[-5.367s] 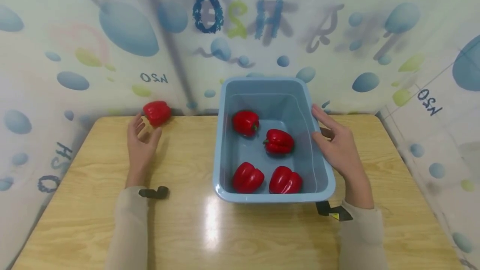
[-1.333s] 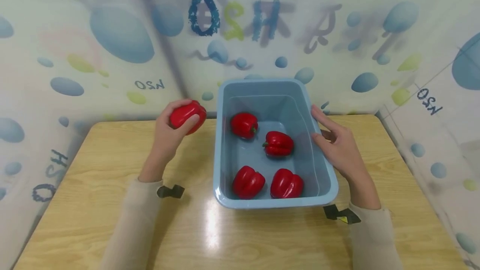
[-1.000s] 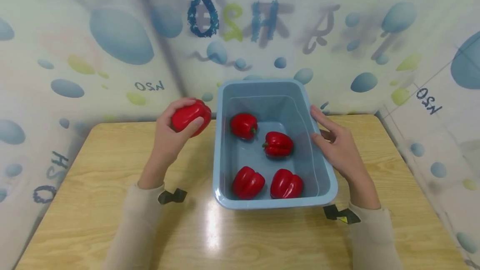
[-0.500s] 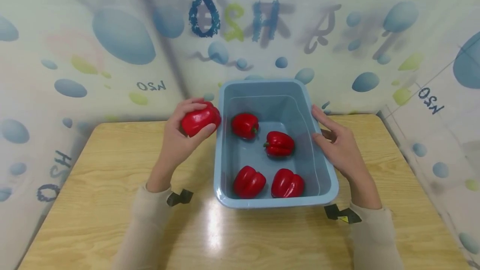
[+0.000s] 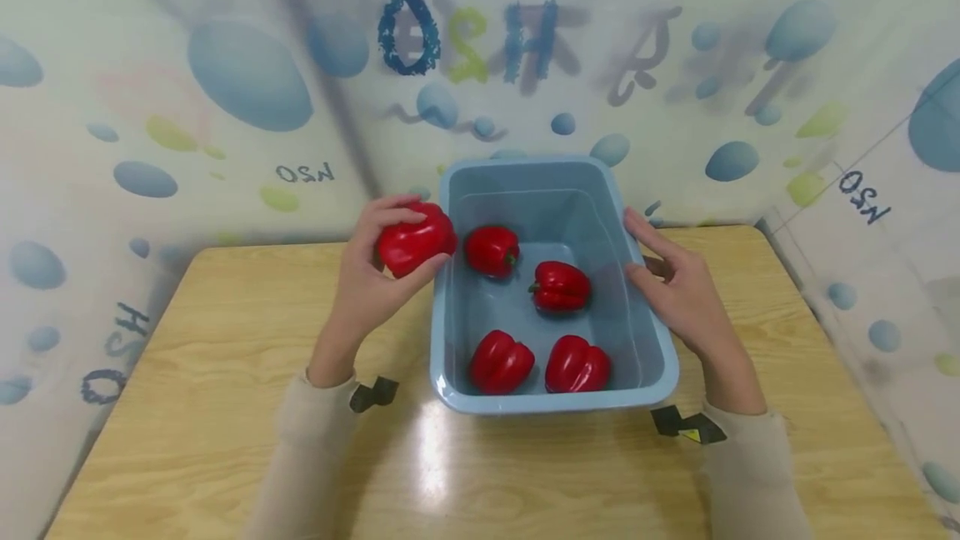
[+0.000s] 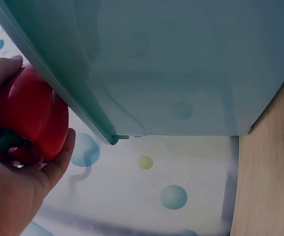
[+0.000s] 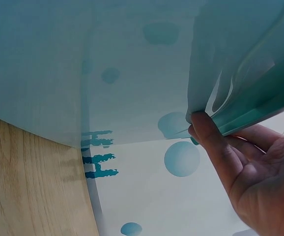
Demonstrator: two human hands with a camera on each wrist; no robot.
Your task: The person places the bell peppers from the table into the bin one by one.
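Note:
My left hand (image 5: pixel 358 286) grips a red bell pepper (image 5: pixel 416 242), its thumb below and fingers over the top. This pepper overlaps the left rim of a light blue plastic basin (image 5: pixel 555 403) in the head view. Close up in the left wrist view, the pepper (image 6: pixel 31 105) shows its green stem toward the palm and sits right at the rim. On the opposite side, my right hand (image 5: pixel 688 298) holds the basin's right rim between thumb and fingers; the right wrist view shows the thumb (image 7: pixel 208 132) pressed at the edge. Several red bell peppers (image 5: pixel 562 286) lie inside the basin.
The basin stands on a light wooden table (image 5: pixel 225 357) near its back edge. Behind and beside the table rises a pale wall covering (image 5: pixel 480 40) with blue and green drop shapes and lettering.
The left hand, first open beside the pepper at the table's back left, took hold of it, lifted it and carried it right to the basin's left rim. The right hand stayed on the basin.

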